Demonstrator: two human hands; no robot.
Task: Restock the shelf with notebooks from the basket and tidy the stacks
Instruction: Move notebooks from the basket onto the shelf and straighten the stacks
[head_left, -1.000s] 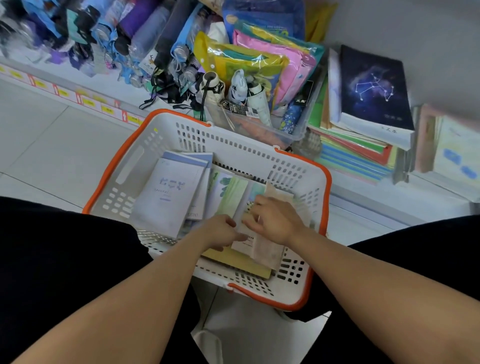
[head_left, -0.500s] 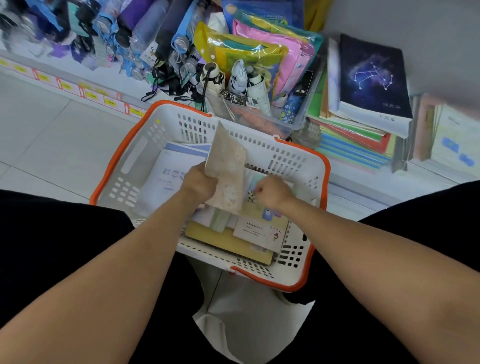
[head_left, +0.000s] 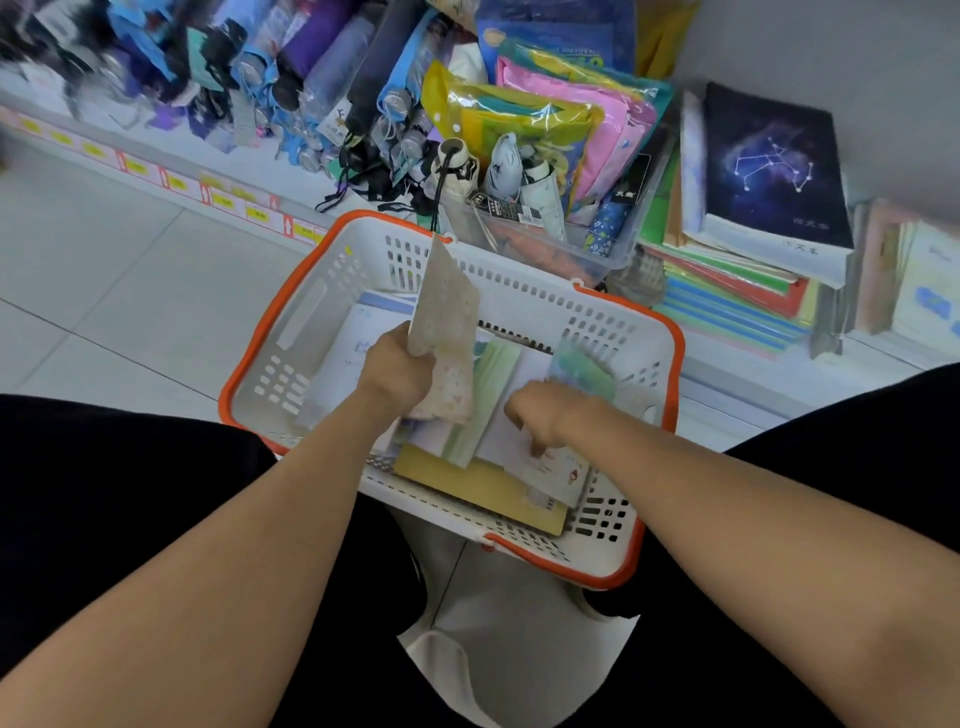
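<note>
Nearest you, your right hand is down in the basket, fingers curled onto a white notebook with a small cartoon on its cover; whether they have actually pinched it or only press on it cannot be told from here. Just beside it, your left hand has its grip closed round the lower edge of a thin beige speckled notebook, which stands upright above the rest. More notebooks lie loose and overlapping on the basket floor: a yellow-covered one at the near wall, a pale green one and a blue-and-white one partly behind your left hand.

These are likely light, thin and floppy, with smooth covers that slide over one another. Take them by the spine edge, thumb on top and fingers beneath, and square several together before lifting so none fans out.

Beyond the basket, the shelf carries the stack of notebooks, topped by a dark constellation-cover book sitting skewed; that is where yours belong.
</note>
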